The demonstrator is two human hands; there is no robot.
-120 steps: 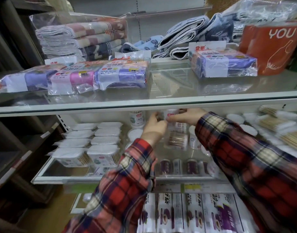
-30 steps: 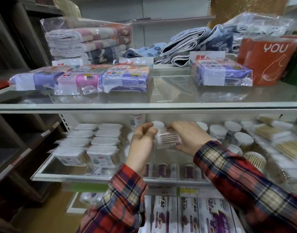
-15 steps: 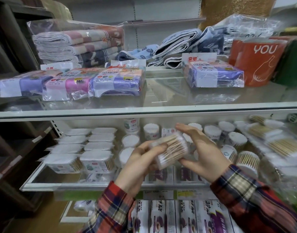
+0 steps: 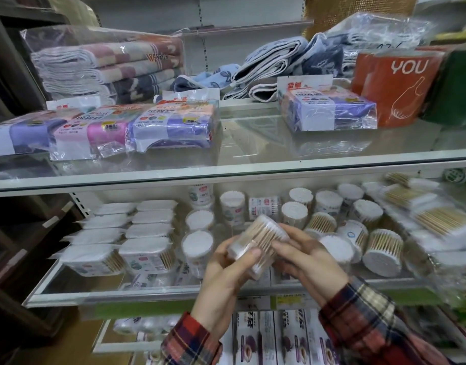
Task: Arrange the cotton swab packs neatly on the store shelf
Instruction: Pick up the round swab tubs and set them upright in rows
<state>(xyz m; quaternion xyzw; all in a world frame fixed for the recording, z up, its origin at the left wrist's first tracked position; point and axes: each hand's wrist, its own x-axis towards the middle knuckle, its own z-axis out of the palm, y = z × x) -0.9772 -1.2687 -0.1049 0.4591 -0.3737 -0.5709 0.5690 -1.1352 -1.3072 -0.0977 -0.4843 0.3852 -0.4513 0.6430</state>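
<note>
Centrally, a round clear pack of cotton swabs [image 4: 258, 242] is held tilted in front of the lower glass shelf [image 4: 95, 292], above its front edge. Left hand [image 4: 226, 275]: its grip is clamped on the pack, thumb curled over the near white end, fingers wrapped beneath. Right hand [image 4: 303, 259]: its grip is likewise clamped on the pack, fingers curled along the right side of it. Both sleeves are red plaid.

Lower glass shelf, left: rectangular swab boxes [image 4: 145, 255] in two tidy columns. Middle: upright round swab tubs [image 4: 197, 247] showing white cotton tops. Right: more round tubs [image 4: 383, 252], some lying on their sides with wooden sticks visible, near a loose heap of bagged swabs [image 4: 437, 219] at the far right, blurred.

Upper glass shelf [image 4: 253, 168]: three wrapped packs [image 4: 174, 127] side by side at left, a fourth wrapped pack [image 4: 329, 109] well apart at right, beside an orange container [image 4: 400, 88] printed "YOU". Behind them: folded towels in plastic [image 4: 108, 67] and blue folded cloths [image 4: 274, 61].

Below the lower shelf: boxed goods [image 4: 274, 338] with purple print, partly hidden by the arms.
</note>
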